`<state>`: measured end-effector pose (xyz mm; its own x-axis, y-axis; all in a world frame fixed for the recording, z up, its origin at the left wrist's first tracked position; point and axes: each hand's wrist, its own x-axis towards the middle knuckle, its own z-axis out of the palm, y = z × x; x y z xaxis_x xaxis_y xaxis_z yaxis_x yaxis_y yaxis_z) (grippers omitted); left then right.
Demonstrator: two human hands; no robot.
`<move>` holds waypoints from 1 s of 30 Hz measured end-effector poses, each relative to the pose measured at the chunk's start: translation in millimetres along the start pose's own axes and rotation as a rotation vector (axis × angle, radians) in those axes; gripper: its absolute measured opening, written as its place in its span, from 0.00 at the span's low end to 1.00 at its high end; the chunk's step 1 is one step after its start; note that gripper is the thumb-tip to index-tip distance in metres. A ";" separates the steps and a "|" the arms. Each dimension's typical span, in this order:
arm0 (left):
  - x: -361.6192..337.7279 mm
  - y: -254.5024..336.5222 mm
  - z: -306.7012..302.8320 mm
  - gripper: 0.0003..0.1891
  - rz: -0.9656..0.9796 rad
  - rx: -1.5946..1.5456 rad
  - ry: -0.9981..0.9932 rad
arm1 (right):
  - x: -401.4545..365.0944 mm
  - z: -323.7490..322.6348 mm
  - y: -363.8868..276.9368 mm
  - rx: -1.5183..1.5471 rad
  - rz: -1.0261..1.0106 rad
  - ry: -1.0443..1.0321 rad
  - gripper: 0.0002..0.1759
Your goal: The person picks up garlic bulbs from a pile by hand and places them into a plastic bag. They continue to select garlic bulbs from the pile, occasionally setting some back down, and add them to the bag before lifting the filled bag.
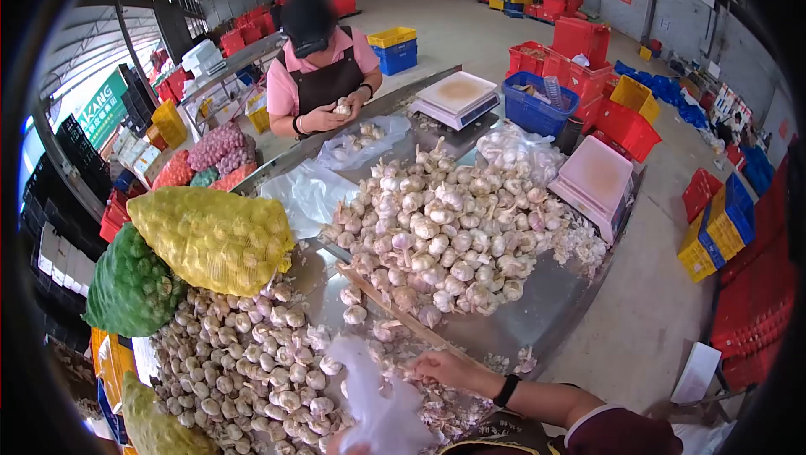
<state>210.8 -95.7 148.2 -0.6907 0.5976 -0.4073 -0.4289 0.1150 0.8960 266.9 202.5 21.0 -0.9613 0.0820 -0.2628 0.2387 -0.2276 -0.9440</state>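
Note:
A thin white plastic bag [378, 396] hangs low in front of me, bunched and crumpled. My left hand [348, 445] grips it from below, mostly hidden behind the plastic and the lower edge. My right hand [443, 368], with a black band at the wrist, is just right of the bag, over loose garlic skins [445, 405]. Its fingers are curled in; whatever they hold is hidden. Left of the bag spreads a heap of garlic bulbs [243, 363]. A wooden strip [403, 314] separates it from a larger pile of whiter garlic [445, 228].
Yellow [214, 237] and green [130, 283] net sacks bulge at the left. Two scales [457, 92] [594, 174] and a blue basket [537, 111] stand on the metal table's far side. Across it, a person in pink [323, 77] handles a garlic bulb beside plastic bags [306, 195].

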 end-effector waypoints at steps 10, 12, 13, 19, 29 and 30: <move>11.5 -32.6 -58.0 0.30 0.127 0.005 -0.105 | -59.9 18.2 -0.3 0.001 -0.104 -0.106 0.18; 14.2 -43.9 -59.8 0.28 0.084 0.007 -0.079 | -84.1 9.5 9.7 -0.050 -0.177 -0.181 0.19; 18.1 -47.9 -59.3 0.28 0.071 0.006 -0.068 | -79.3 -11.4 105.3 -0.053 -0.170 -0.183 0.19; 42.9 -78.5 -38.9 0.23 0.004 -0.015 0.038 | -63.1 -8.6 2.0 1.068 0.363 -0.416 0.18; 116.3 -122.2 87.1 0.18 -0.100 -0.082 0.226 | -100.5 -127.6 -43.4 0.153 0.246 -0.162 0.18; 120.7 -125.3 97.3 0.17 -0.110 -0.082 0.256 | -106.7 -138.6 -51.3 0.148 0.243 -0.023 0.12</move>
<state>237.8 39.3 4.0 -0.7572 0.3643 -0.5422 -0.5479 0.0977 0.8308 376.2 339.9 69.9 -0.8817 -0.0141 -0.4715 0.4415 -0.3770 -0.8142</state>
